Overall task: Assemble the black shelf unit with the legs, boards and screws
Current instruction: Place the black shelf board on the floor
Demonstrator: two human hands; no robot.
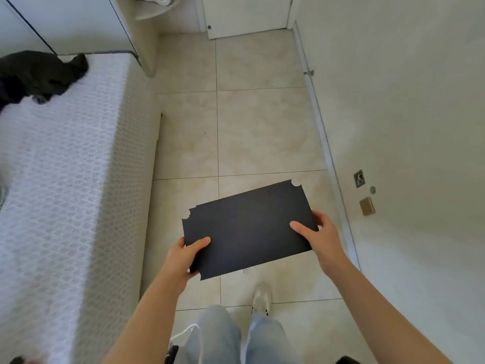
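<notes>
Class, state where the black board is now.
Head view, lower centre: the board is held over the floor by the left hand and right hand, right of the bed.

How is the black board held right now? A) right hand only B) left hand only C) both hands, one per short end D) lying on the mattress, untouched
C: the left hand grips one short end of the black board and the right hand grips the other, thumbs on top.
</notes>
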